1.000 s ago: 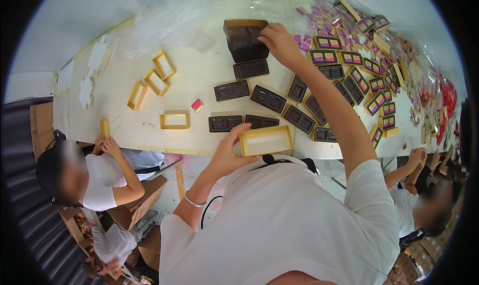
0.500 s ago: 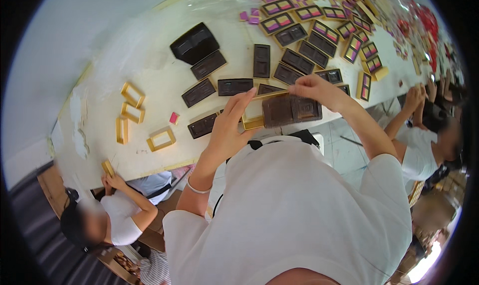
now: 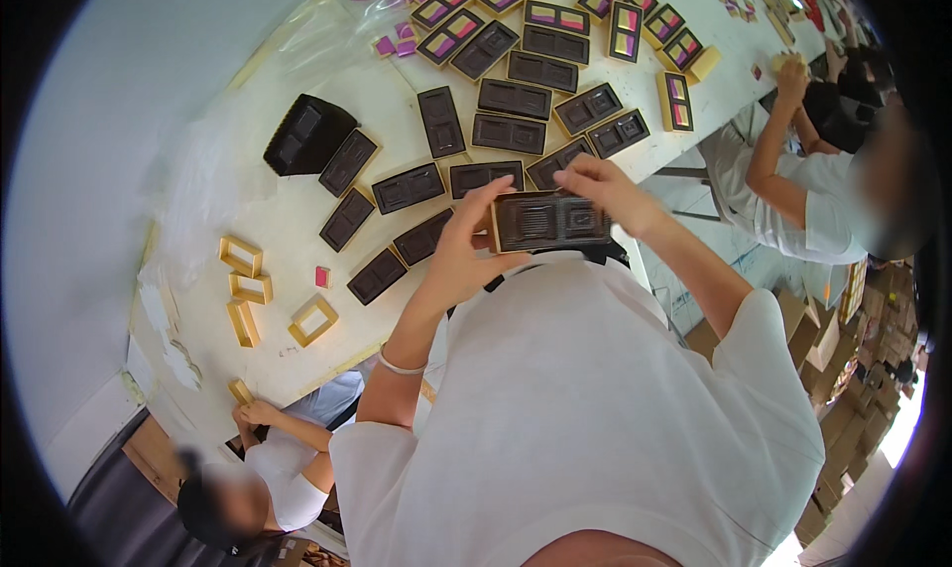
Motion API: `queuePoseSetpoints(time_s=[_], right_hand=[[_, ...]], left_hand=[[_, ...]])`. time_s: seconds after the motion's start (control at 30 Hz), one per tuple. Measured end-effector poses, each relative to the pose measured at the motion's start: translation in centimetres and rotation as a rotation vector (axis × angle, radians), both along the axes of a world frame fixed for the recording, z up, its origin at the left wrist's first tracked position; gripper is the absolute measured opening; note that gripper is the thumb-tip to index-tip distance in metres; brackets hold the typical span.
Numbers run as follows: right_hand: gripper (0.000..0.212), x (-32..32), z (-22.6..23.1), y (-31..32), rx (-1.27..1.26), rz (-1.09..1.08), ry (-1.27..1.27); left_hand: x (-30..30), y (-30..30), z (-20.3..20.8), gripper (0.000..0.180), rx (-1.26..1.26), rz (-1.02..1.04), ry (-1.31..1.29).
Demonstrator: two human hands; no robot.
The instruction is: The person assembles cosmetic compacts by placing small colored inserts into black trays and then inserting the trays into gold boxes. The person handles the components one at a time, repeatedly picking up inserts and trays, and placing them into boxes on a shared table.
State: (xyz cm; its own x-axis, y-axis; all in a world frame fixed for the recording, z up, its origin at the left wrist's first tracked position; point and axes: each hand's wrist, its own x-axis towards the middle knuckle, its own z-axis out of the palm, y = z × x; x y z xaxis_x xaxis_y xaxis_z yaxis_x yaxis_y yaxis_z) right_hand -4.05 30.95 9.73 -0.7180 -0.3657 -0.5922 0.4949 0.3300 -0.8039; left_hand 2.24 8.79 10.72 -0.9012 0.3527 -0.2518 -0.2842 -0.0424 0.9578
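My left hand (image 3: pixel 468 250) is closed round the left end of a gold box (image 3: pixel 496 232), thumb along the near side and fingers at the far side. A dark brown plastic tray (image 3: pixel 551 222) with two square hollows lies in the box, covering most of it. At the tray's far right corner my right hand (image 3: pixel 603 192) has its fingers bent and pinched together on the edge. Just beyond my hands, a dark tray in a gold box (image 3: pixel 486 178) lies on the table, with another filled box (image 3: pixel 560 163) to its right.
A stack of dark trays (image 3: pixel 309 135) stands at the left. Empty gold frames (image 3: pixel 313 322) lie nearer the left edge, by a small pink piece (image 3: pixel 322 276). Boxes with coloured pieces (image 3: pixel 625 31) cover the far side. Co-workers sit at left (image 3: pixel 288 458) and right (image 3: pixel 793 170).
The dark tray, which lay askew to the right of the open gold box, now sits in it. My right hand has moved slightly left with it. The whole view has also turned.
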Motion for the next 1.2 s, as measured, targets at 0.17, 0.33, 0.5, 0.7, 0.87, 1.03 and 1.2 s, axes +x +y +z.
queuePoseSetpoints(time_s=[0.17, 0.33, 0.5, 0.7, 0.87, 1.03, 1.2], right_hand=[[0.035, 0.9, -0.2, 0.1, -0.322, -0.239, 0.204], [0.048, 0.6, 4.5, 4.9, -0.524, 0.367, 0.168], [0.050, 2.9, 6.5, 5.5, -0.239, 0.503, 0.406], [0.051, 4.5, 7.5, 6.4, -0.184, 0.609, 0.596], [0.040, 5.0, 6.3, 5.9, -0.278, 0.459, 0.606], [0.031, 3.8, 5.6, 6.6, -0.276, 0.540, 0.514], [0.035, 4.0, 6.5, 6.7, -0.202, 0.591, 0.402]], left_hand=[[-0.4, 1.4, 0.0, 0.080, 0.056, -0.002, -0.027], [-0.8, 0.2, -1.2, 0.081, 0.316, 0.008, -0.143], [0.6, 0.5, -2.1, 0.089, 0.368, -0.097, -0.218], [2.1, 0.7, -2.1, 0.086, 0.309, -0.140, -0.307], [2.1, 1.1, -1.9, 0.083, 0.317, -0.178, -0.359], [0.6, 0.6, -1.9, 0.075, 0.281, -0.195, -0.262], [0.3, 1.3, -1.4, 0.065, 0.276, -0.183, -0.270]])
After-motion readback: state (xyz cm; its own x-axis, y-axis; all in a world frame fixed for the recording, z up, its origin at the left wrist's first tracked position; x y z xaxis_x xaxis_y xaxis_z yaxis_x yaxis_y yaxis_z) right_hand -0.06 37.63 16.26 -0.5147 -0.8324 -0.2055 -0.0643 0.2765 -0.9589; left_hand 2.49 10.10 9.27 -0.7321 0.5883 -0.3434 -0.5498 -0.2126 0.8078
